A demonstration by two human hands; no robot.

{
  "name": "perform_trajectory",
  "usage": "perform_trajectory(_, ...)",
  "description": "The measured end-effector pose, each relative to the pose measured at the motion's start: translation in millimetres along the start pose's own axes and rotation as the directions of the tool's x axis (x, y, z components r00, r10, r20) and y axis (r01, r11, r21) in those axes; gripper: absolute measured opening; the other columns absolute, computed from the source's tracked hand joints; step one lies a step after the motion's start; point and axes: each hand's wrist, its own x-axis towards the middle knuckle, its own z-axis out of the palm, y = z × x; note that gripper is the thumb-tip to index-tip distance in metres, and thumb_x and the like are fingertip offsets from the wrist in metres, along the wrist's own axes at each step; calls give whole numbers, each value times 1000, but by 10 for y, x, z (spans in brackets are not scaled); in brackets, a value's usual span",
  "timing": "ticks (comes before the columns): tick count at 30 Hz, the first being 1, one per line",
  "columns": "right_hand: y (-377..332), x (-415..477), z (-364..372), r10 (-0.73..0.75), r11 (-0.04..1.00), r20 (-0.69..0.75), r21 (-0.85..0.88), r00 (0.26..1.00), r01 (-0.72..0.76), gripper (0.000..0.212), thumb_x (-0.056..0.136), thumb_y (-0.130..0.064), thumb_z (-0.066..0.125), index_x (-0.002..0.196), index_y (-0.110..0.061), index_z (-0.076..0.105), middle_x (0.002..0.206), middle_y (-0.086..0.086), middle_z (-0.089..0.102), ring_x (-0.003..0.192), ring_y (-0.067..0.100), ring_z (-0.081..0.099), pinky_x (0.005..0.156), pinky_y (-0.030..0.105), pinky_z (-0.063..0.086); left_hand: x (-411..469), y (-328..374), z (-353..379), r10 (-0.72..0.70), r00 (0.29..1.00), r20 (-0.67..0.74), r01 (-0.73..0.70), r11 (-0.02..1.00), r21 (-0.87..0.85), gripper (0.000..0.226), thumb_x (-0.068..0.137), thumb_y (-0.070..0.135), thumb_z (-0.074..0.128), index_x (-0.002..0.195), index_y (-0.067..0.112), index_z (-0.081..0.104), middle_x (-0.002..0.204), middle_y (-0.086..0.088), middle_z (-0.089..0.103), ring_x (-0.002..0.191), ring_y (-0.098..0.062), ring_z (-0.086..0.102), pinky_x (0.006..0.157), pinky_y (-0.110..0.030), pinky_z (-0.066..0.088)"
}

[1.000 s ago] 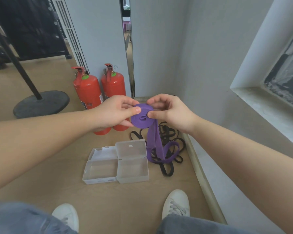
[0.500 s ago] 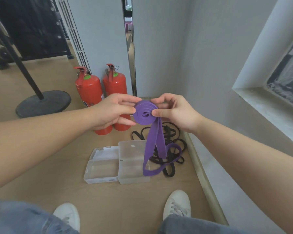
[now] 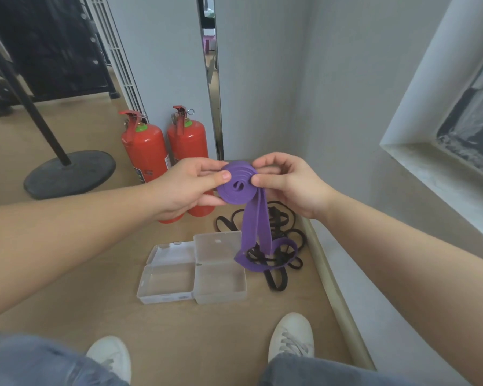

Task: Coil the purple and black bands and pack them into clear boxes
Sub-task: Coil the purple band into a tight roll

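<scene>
A partly coiled purple band (image 3: pixel 237 186) is held in the air between both hands. My left hand (image 3: pixel 190 185) pinches the coil from the left and my right hand (image 3: pixel 287 182) pinches it from the right. The band's loose tail hangs down from the coil and its end loop rests on the floor. Under that loop lies a tangled black band (image 3: pixel 279 240) on the wooden floor. Two open clear boxes stand side by side on the floor: the left box (image 3: pixel 166 282) and the right box (image 3: pixel 221 277), both with nothing inside.
Two red fire extinguishers (image 3: pixel 148 151) stand against the wall behind my hands. A black round stand base (image 3: pixel 70 174) sits at the left. A wall and skirting (image 3: pixel 335 288) run along the right. My white shoes (image 3: pixel 290 335) are at the bottom.
The coil has grown by a turn or so and the hanging tail is shorter; its end loop has shifted back right onto the black band.
</scene>
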Motion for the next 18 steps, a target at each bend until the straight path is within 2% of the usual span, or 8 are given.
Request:
perform_trajectory(2, -2, 3, -12, 8, 998, -9, -57, 1000, -9, 24, 84, 9, 73, 96, -10, 65, 87, 10, 78, 79, 25, 74, 89, 50, 58, -3, 7, -6, -18, 1000, 15, 17, 998, 57, 34, 100, 10, 59, 134, 8, 59, 123, -15, 71, 109, -21, 72, 85, -38, 62)
perform_trajectory(6, -34, 17, 4, -1, 968, 19, -252, 1000, 6, 25, 82, 7, 77, 94, -13, 67, 87, 9, 77, 83, 26, 74, 90, 49, 59, -16, 52, -12, -16, 1000, 22, 6, 926, 378, 29, 90, 23, 74, 119, 23, 69, 112, -1, 74, 98, -11, 75, 72, -35, 64)
perform_trajectory(8, -54, 11, 30, -2, 948, 48, -319, 999, 18, 24, 83, 5, 78, 95, -14, 68, 88, 10, 77, 82, 25, 74, 88, 46, 60, -15, 50, 9, -16, 1000, 15, 8, 905, 426, 25, 88, 24, 77, 112, 21, 72, 106, -4, 75, 91, -13, 76, 72, -34, 64)
perform_trajectory(11, -52, 8, 57, -22, 951, 27, -307, 999, 29, 24, 83, 1, 79, 96, -16, 68, 92, 10, 77, 86, 25, 75, 87, 44, 61, -5, 6, 7, 1, 1000, -16, 6, 922, 387, 21, 90, 23, 75, 110, 17, 71, 104, -9, 77, 90, -19, 77, 82, -38, 63)
perform_trajectory(16, -27, -1, 14, -36, 974, -28, -224, 999, 29, 28, 82, 5, 78, 97, -14, 63, 91, 8, 77, 84, 24, 74, 76, 37, 61, 0, -52, 55, 1, 999, -52, 5, 993, 118, 30, 99, 14, 62, 126, 4, 60, 114, -15, 74, 101, -21, 75, 82, -33, 63)
perform_trajectory(18, -32, -1, 9, -39, 970, -22, -242, 999, 32, 27, 82, 6, 78, 95, -13, 63, 89, 9, 77, 82, 24, 75, 75, 37, 61, -4, -52, 56, -7, 999, -45, 11, 996, 90, 29, 98, 13, 62, 126, 4, 59, 115, -15, 74, 103, -23, 74, 84, -36, 62)
